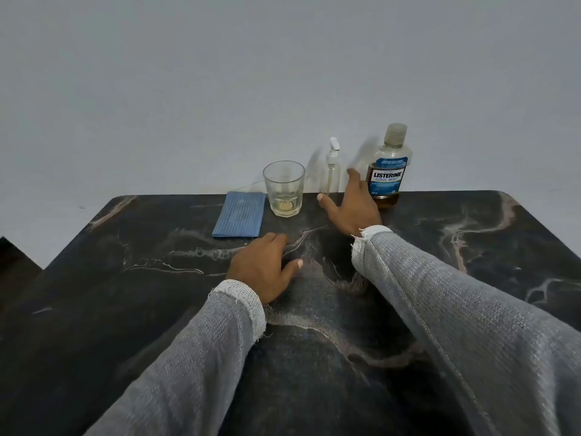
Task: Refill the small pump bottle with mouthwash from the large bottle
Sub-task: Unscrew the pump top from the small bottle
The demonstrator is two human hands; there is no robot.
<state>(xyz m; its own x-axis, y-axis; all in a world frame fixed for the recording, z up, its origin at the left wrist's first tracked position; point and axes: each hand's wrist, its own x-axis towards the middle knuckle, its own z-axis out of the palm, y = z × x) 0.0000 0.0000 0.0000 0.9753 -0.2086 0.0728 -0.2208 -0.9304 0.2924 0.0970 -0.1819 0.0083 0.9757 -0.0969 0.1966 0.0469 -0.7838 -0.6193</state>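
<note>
Standing upright: pump bottle (332, 171), large bottle (390, 171)

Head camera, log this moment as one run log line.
stage: reach | right hand: open, between pump bottle and large bottle | left hand: open on table | caps: on

small clear pump bottle (332, 174) upright, capped large mouthwash bottle (390, 166) just right
</note>
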